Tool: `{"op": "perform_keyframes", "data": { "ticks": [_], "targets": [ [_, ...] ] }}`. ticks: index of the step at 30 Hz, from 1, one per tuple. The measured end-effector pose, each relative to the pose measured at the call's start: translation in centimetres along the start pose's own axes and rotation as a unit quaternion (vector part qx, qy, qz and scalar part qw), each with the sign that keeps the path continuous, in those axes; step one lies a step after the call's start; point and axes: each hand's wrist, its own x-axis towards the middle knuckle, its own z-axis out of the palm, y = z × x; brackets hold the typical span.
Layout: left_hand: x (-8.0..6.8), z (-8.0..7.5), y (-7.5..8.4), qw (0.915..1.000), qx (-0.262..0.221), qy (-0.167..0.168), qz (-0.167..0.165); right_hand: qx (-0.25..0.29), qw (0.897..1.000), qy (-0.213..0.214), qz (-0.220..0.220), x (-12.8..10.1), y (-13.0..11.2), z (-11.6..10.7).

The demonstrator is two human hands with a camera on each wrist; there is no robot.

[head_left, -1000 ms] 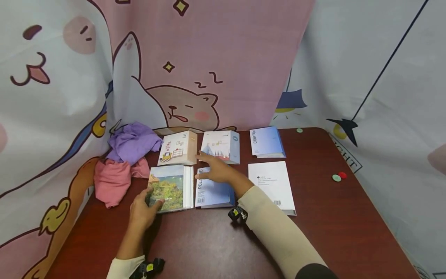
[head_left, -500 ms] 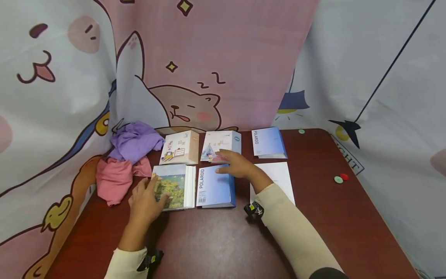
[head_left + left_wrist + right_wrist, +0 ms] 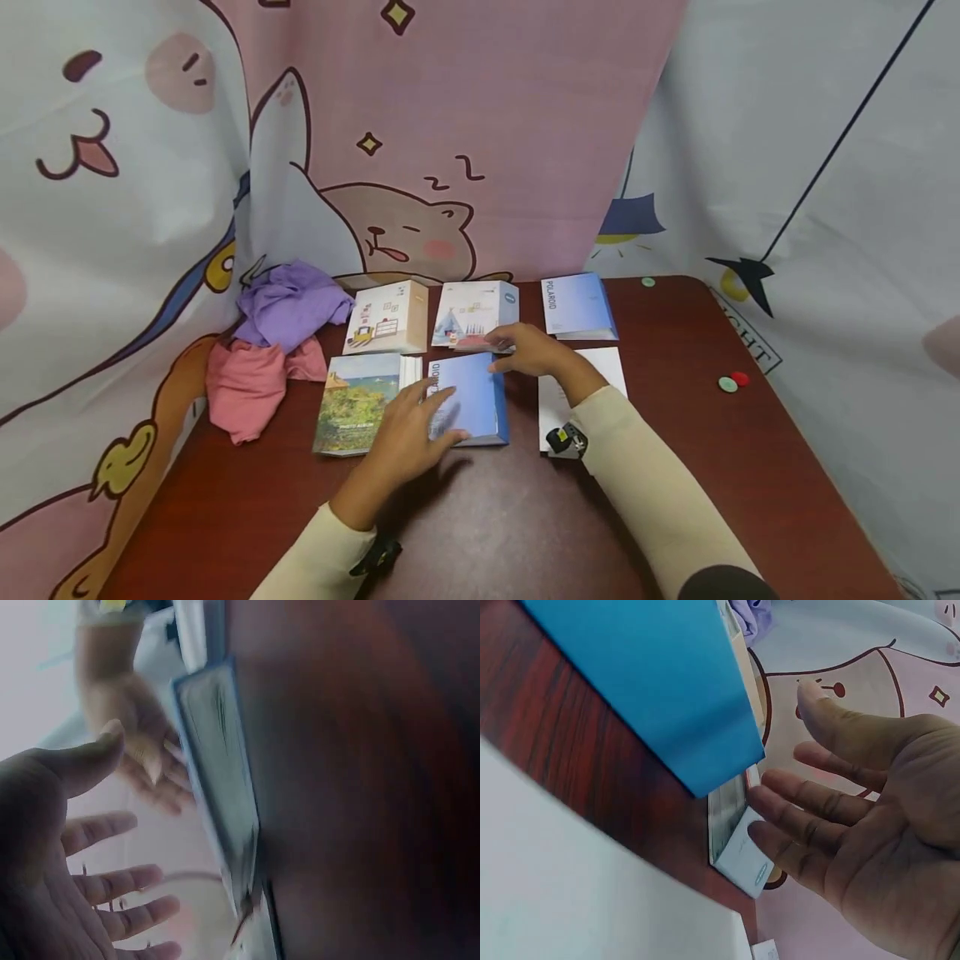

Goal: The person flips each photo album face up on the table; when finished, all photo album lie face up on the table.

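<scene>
A blue photo album (image 3: 474, 400) marked POLAROID lies in the front row. Over its left part is my left hand (image 3: 408, 433), fingers spread and slightly bent, holding nothing. My right hand (image 3: 532, 350) hovers by its upper right corner, and the right wrist view shows that hand's loosely extended fingers (image 3: 802, 802) beside the blue spine (image 3: 652, 690). In the left wrist view the album's page edge (image 3: 217, 750) faces me, apart from the fingers. To its left lies an album with a landscape cover (image 3: 348, 408); a white book (image 3: 555, 412) is on the right, partly covered by my right forearm.
Behind stand a cream album (image 3: 382, 317), a white album with a tent picture (image 3: 472, 304) and a smaller blue album (image 3: 576, 304). Purple cloth (image 3: 292, 304) and pink cloth (image 3: 247, 387) are heaped at left. Red (image 3: 740, 379) and green discs (image 3: 727, 384) lie at right.
My left hand has left the landscape album and moved right over the blue album. My right hand has drawn rightward, from the blue album's left side to its upper right corner.
</scene>
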Motion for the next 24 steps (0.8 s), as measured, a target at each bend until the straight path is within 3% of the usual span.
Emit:
{"op": "perform_keyframes", "data": {
  "ticks": [3, 5, 10, 14, 17, 21, 24],
  "targets": [
    [0.6, 0.9, 0.9, 0.9991, -0.015, -0.015, 0.035, 0.001, 1.0, -0.001, 0.009, 0.0, 0.3, 0.0],
    [1.1, 1.4, 1.4, 0.9979, -0.039, -0.03, 0.042, 0.006, 1.0, -0.008, 0.018, 0.1, 0.5, 0.1],
    [1.9, 2.4, 1.8, 0.9878, -0.114, -0.102, 0.028, 0.035, 0.998, -0.045, 0.02, 0.4, 1.0, 0.6],
    [2.1, 3.0, 1.8, 0.9803, -0.127, -0.15, 0.013, 0.035, 0.998, -0.053, -0.002, 0.4, 1.3, 0.7],
    [1.9, 3.4, 1.6, 0.9817, -0.123, -0.145, 0.014, 0.036, 0.998, -0.053, -0.019, 0.4, 1.5, 0.6],
    [1.7, 5.4, 0.6, 0.9879, -0.112, -0.101, 0.036, 0.05, 0.996, -0.063, -0.03, 0.4, 1.5, 0.5],
    [1.7, 5.9, 0.6, 0.9919, -0.094, -0.077, 0.038, 0.053, 0.996, -0.069, -0.024, 0.4, 1.5, 0.5]
  ]
}}
